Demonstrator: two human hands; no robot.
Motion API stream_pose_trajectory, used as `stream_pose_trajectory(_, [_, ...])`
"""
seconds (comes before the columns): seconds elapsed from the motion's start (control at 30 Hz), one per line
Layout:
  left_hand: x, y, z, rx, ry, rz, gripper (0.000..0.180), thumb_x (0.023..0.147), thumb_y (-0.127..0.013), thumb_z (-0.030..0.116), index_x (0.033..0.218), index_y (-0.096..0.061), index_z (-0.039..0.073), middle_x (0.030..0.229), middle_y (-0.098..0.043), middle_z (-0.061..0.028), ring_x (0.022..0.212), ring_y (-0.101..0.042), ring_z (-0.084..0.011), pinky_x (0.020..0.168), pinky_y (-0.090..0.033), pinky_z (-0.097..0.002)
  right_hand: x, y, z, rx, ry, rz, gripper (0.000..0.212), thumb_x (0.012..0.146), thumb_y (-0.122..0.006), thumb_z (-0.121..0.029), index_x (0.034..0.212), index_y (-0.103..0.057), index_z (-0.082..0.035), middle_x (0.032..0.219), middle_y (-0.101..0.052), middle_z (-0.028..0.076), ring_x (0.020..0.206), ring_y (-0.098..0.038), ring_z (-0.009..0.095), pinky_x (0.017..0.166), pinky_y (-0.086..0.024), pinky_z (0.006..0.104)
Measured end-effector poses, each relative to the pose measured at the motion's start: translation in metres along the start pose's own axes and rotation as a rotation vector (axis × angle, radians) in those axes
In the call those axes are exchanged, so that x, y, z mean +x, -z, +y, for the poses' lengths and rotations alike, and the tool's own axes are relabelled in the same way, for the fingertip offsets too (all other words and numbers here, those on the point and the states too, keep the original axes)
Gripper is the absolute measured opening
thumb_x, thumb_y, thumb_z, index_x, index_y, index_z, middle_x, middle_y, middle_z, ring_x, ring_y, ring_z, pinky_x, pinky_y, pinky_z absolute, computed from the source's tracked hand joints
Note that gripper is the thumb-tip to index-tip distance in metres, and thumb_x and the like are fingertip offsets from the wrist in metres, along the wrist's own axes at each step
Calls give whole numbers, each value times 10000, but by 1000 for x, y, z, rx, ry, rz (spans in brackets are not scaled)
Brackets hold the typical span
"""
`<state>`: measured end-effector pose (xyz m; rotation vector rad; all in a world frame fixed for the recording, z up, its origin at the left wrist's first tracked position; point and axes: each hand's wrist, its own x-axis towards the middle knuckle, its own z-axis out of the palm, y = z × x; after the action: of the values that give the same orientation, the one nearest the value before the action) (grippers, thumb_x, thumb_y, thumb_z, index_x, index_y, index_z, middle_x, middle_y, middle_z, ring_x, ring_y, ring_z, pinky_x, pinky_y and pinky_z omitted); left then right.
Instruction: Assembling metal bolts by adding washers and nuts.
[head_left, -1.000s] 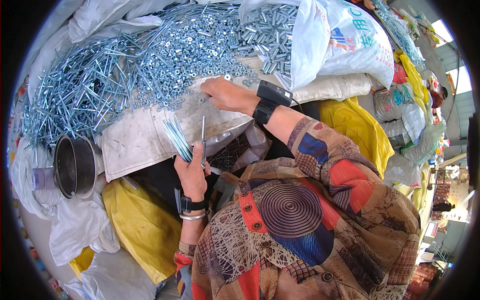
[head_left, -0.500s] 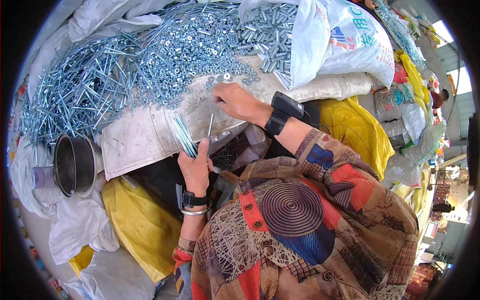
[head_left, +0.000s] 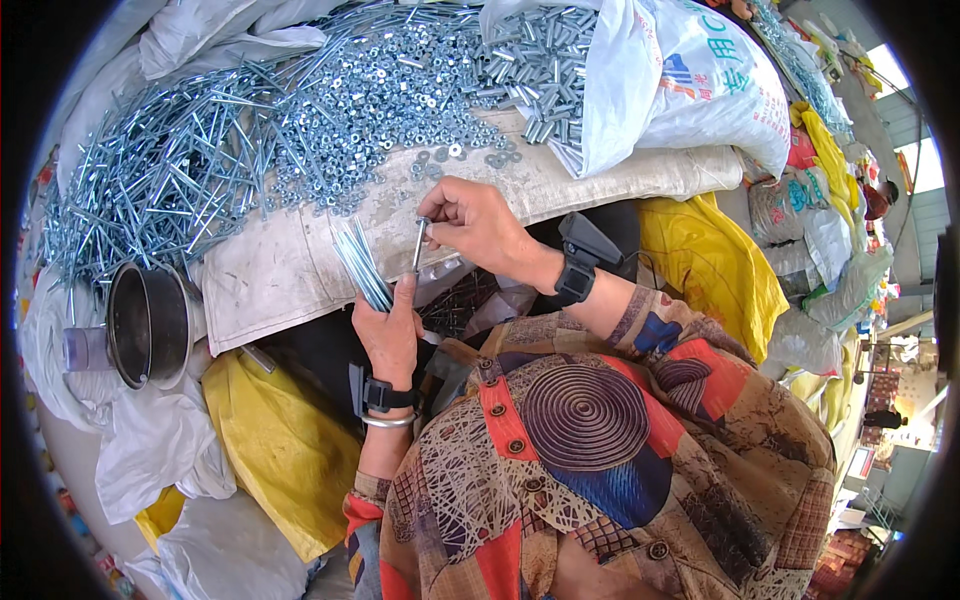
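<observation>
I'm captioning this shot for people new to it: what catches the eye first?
The glittering heap of long bolts and nuts spread across the top. At centre, the left hand grips a bundle of bolts while the right hand pinches a single bolt. A dark metal pot lies at left.

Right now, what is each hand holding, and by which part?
The left hand grips a bundle of bolts by their lower ends. The right hand pinches the top of a single bolt that stands upright between both hands.

The pile of long bolts (head_left: 170, 190) blurs near the left rim.
</observation>
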<state>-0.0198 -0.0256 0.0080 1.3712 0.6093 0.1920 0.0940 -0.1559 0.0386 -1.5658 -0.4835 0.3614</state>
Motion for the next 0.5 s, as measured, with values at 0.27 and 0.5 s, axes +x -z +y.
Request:
stream_pose_trajectory(0.27, [2, 1, -1, -6, 7, 16, 266, 878, -643, 224, 766, -486, 40, 573, -465, 0, 396, -411, -73, 334, -320, -221, -5, 0, 4, -649, 600, -76, 196, 804, -573, 24, 997, -552, -7, 886, -558, 122, 774, -600, 270, 665, -504, 321])
stream_pose_trajectory(0.5, [3, 1, 3, -161, 40, -12, 309, 922, -572, 269, 766, -446, 34, 563, -453, -10, 392, -427, -88, 336, -345, -237, 68, 42, 34, -996, 608, 76, 178, 745, -521, -24, 909, -589, -32, 871, -556, 106, 830, -555, 280, 703, -441, 378])
